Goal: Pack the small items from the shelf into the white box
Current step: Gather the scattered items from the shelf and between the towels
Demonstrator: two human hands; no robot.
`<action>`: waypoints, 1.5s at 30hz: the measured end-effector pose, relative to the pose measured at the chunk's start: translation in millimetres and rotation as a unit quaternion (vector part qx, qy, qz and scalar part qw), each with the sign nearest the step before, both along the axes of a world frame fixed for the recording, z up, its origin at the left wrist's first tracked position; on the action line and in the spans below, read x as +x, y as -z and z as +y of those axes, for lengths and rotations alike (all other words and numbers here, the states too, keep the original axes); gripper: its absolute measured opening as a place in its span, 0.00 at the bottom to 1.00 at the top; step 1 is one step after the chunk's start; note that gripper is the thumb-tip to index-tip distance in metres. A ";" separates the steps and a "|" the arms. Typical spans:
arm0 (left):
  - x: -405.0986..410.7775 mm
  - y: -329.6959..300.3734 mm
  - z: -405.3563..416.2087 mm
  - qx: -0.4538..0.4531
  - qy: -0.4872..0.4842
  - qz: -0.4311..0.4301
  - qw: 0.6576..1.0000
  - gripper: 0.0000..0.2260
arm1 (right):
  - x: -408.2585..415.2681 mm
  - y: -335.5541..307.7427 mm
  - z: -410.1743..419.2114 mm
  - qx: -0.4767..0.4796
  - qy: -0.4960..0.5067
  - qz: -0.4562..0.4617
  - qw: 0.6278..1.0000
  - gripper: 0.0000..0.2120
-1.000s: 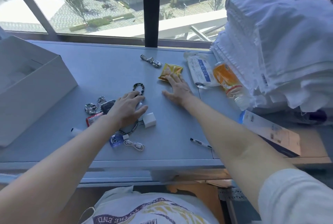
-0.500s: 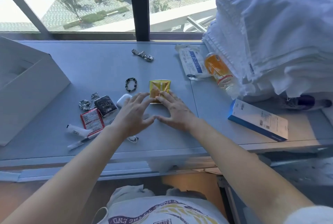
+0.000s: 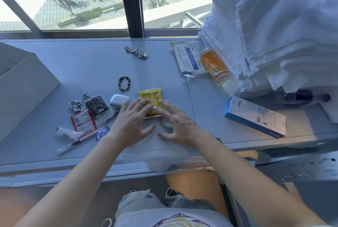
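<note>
My left hand [image 3: 132,122] and my right hand [image 3: 175,123] lie flat on the grey shelf [image 3: 87,69], fingers spread, side by side. Both sets of fingertips rest on a yellow packet [image 3: 151,98]. Left of my hands lie a white earbud case [image 3: 118,100], a black pouch [image 3: 97,107], a red sachet [image 3: 83,123], a small white tube [image 3: 65,133], a silver chain [image 3: 77,103] and a braided cord [image 3: 109,120]. A bead bracelet [image 3: 124,83] lies beyond them. The white box [image 3: 23,88] stands open at the far left.
A metal watch [image 3: 136,52] lies near the window. At the right are a white-and-blue pouch [image 3: 188,60], an orange bottle on its side [image 3: 215,67], a blue-edged carton [image 3: 256,117] and a tall stack of white towels [image 3: 270,25].
My right hand dragged the yellow packet from the back toward the middle. My left hand slid right to meet it, and both now press on the packet. The view shifted slightly right.
</note>
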State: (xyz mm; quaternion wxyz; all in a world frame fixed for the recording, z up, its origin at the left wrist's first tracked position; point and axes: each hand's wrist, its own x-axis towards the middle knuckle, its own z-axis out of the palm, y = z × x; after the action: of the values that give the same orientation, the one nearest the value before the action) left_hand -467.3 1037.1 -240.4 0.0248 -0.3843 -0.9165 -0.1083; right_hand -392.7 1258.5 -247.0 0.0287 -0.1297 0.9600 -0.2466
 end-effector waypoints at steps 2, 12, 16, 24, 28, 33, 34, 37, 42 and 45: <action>-0.1 0.0 -0.3 0.000 0.003 0.005 1.000 0.32 | 13.8 -1.8 15.0 -0.001 0.017 0.010 1.000 0.43; 30.1 1.4 41.7 0.041 0.078 0.002 0.996 0.28 | 80.5 -2.1 67.0 0.015 0.082 -0.007 0.997 0.34; 50.5 6.1 75.4 0.044 0.143 -0.002 0.989 0.25 | 97.8 -7.6 81.0 0.006 0.113 0.010 0.994 0.25; 66.1 16.4 120.1 0.031 0.207 0.001 0.978 0.15 | 129.1 -1.5 102.4 0.005 0.170 0.024 0.985 0.08; 61.8 17.0 127.8 0.041 0.215 0.014 0.976 0.07 | 122.3 -1.5 97.9 0.025 0.170 0.040 0.984 0.06; 59.0 21.0 106.6 0.064 0.193 0.036 0.978 0.06 | 107.2 -1.8 81.8 0.032 0.139 0.056 0.988 0.04; 59.4 22.2 98.9 0.068 0.185 0.041 0.980 0.06 | 103.6 -1.3 77.3 0.032 0.130 0.058 0.989 0.04; 62.0 23.3 74.8 0.077 0.156 0.049 0.983 0.06 | 91.4 0.3 59.3 0.028 0.097 0.065 0.993 0.04; 64.8 22.0 33.2 0.096 0.072 0.050 0.992 0.05 | 69.2 1.0 23.9 0.018 0.044 0.077 0.996 0.03; 63.5 22.8 10.8 0.100 0.023 0.058 0.993 0.05 | 55.4 -1.3 3.5 0.011 0.015 0.077 0.997 0.04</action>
State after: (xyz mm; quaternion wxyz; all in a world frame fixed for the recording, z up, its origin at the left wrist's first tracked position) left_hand -403.9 1048.0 -263.1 0.1139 -0.4068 -0.8889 -0.1769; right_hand -337.4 1262.0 -245.7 -0.0478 -0.1337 0.9638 -0.2255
